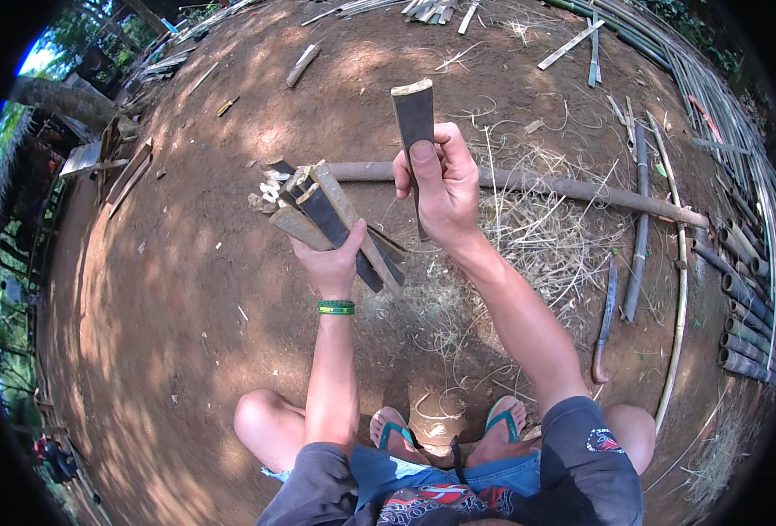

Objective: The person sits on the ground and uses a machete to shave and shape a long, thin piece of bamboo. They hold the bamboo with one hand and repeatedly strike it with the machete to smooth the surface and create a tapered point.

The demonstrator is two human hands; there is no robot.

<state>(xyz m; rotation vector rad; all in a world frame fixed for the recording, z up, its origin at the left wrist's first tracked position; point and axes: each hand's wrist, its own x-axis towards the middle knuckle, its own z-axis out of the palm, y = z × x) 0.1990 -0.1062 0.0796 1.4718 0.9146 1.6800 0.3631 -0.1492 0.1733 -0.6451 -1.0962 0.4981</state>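
My left hand (328, 263) is closed round a bundle of split bamboo strips (325, 210), some dark-faced and some pale brown, their cut ends fanned toward the far left. A green wristband (335, 308) sits on that wrist. To the right and a little farther out, my right hand (440, 184) pinches a single dark bamboo strip (412, 114) between thumb and fingers. That strip stands nearly upright in the view, with its pale cut end at the top. The two hands are apart, and the single strip does not touch the bundle.
A long brown pole (563, 186) lies across the ground beyond my hands. Pale shavings (545, 254) are heaped right of centre. A machete (606, 320) lies by my right knee, near thin poles (637, 228). Cut bamboo tubes (747, 351) are stacked at the far right.
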